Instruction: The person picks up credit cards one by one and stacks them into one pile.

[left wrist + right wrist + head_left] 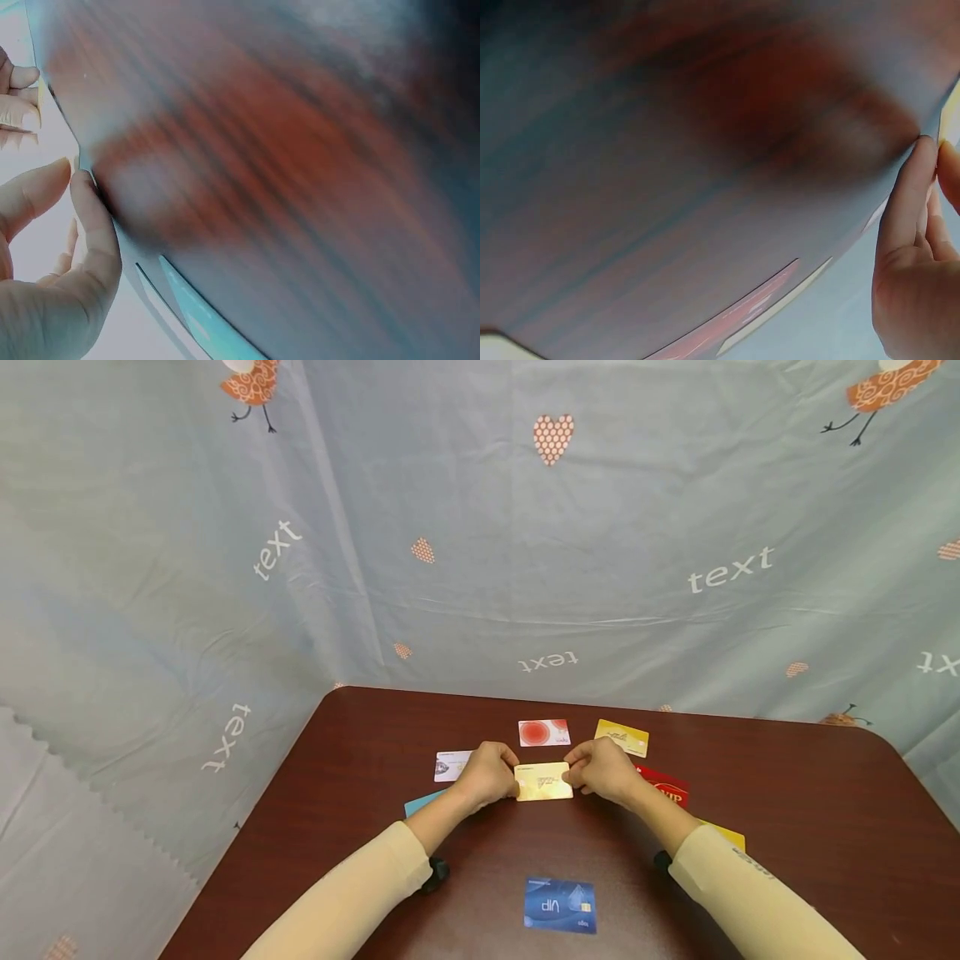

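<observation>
A pale gold card is held level between both hands near the middle of the table. My left hand pinches its left edge between thumb and fingers. At the opposite edge my right hand pinches it the same way. In the left wrist view the left hand shows thumb and forefinger meeting at the card's edge. The right wrist view catches the right hand at the far right, fingertips on a yellowish card edge. Just beyond the gold card lies a white card with a red circle.
Other cards lie around on the dark brown table: a white one, a light blue one, a yellow one, a red one, another yellow one and a blue VIP card in front. A patterned curtain hangs behind.
</observation>
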The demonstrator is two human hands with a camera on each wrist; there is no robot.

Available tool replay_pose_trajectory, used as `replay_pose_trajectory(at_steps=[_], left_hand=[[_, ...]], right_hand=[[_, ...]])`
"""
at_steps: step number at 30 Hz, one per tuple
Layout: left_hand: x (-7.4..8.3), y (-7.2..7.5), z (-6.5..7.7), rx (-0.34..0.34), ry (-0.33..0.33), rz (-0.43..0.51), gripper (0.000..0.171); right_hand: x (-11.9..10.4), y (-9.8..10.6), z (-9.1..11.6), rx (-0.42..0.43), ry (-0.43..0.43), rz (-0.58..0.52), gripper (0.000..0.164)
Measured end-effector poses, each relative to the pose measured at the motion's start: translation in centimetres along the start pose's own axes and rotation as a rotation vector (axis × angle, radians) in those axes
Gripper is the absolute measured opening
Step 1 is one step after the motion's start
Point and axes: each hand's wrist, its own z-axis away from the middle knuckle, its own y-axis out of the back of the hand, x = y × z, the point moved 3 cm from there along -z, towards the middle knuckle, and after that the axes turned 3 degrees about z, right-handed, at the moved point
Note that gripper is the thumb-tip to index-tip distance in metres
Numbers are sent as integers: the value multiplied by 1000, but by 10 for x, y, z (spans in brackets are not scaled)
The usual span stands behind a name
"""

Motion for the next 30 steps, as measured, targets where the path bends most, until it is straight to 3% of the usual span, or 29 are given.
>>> replay_pose_trajectory(at_steps=[4, 13, 20, 30], left_hand=[[-1, 0, 0, -15, 28, 93, 37], [-2, 1, 1, -38, 9, 213, 32], [1, 2, 4, -53, -5, 260, 33], [2, 4, 8, -86, -51, 320, 35]], right_hand=[[-2, -1, 0, 3, -2, -11, 16], [-4, 0, 6, 1, -8, -20, 15], [-8, 7, 12, -28, 49, -47, 19], [-8, 17, 18, -42, 65, -118, 23]])
